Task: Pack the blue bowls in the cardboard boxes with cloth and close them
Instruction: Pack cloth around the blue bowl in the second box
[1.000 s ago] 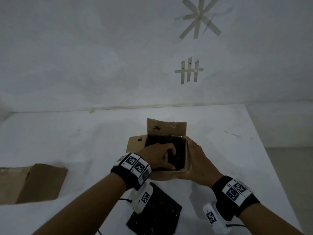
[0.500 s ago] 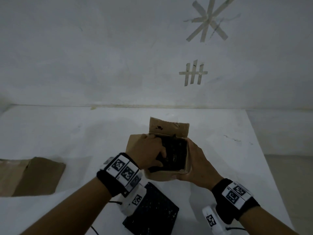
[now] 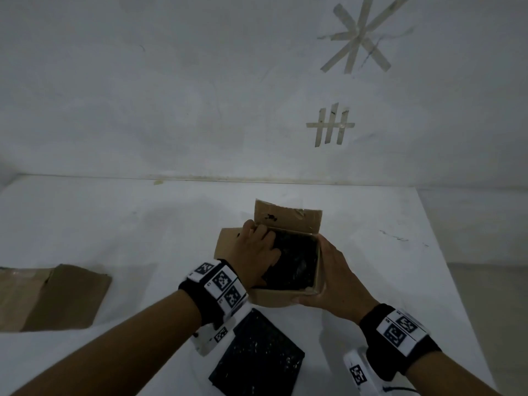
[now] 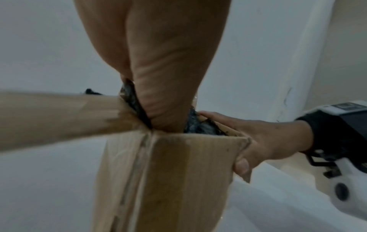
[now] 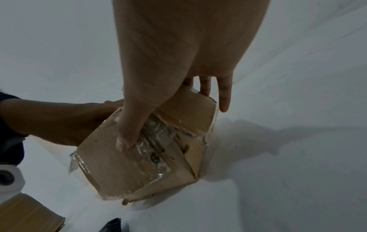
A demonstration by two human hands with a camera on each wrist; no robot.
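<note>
A small cardboard box [image 3: 283,297] stands open in the middle of the table, its far flap [image 3: 288,217] upright. Dark speckled cloth [image 3: 297,261] fills it, and no blue bowl shows. My left hand [image 3: 257,247] reaches in at the far left corner, fingers curled down over the cloth by the left wall, tips hidden. In the left wrist view that left hand [image 4: 158,78] sinks into the cloth [image 4: 198,127]. My right hand [image 3: 331,275] grips the box's right wall, thumb on the near face. The right wrist view shows its thumb [image 5: 127,138] on the taped box [image 5: 111,169].
A second folded dark cloth [image 3: 257,358] lies on the white table [image 3: 143,230] just in front of the box. Another cardboard box [image 3: 51,295] sits at the far left edge. The wall [image 3: 200,95] rises behind, and the table ends at the right.
My left hand has slid from the middle of the box to its far left corner, pushing into the cloth. My right hand has kept its hold on the box's right side.
</note>
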